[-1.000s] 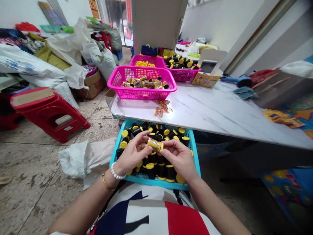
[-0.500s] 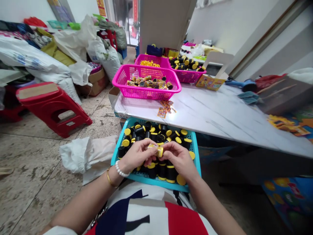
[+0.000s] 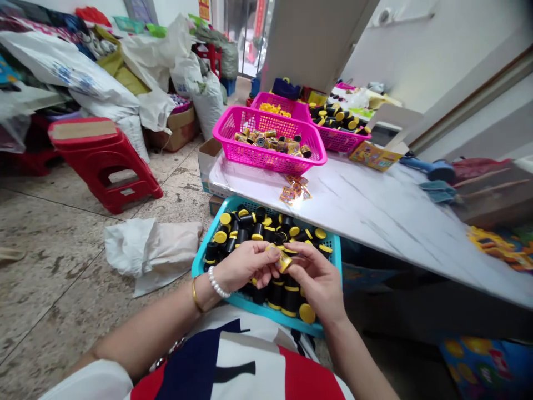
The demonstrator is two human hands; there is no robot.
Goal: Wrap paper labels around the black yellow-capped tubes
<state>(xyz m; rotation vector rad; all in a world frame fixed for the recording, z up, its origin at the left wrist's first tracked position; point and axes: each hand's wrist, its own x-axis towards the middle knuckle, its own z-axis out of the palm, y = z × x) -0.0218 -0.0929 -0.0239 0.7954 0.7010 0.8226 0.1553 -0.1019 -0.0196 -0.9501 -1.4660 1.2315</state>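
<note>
Between my two hands, over the basket, is a yellow printed label; whether it is wrapped round a small canister I cannot make out. My left hand pinches its left end between thumb and fingers. At the right end, the thumb and fingertips of my right hand close on it. Underneath, a turquoise basket is full of black canisters with yellow lids, some lying and some upright. My hands hide those in the middle.
On the marbled table, a pink basket holds label-wrapped canisters, with loose printed labels in front. Behind are another pink basket of black canisters and an open carton. A red stool and white sack are left.
The yellow-labelled piece has turned and tilted between my fingers, its right end now lower. My view has shifted, so the table and baskets appear farther right.
</note>
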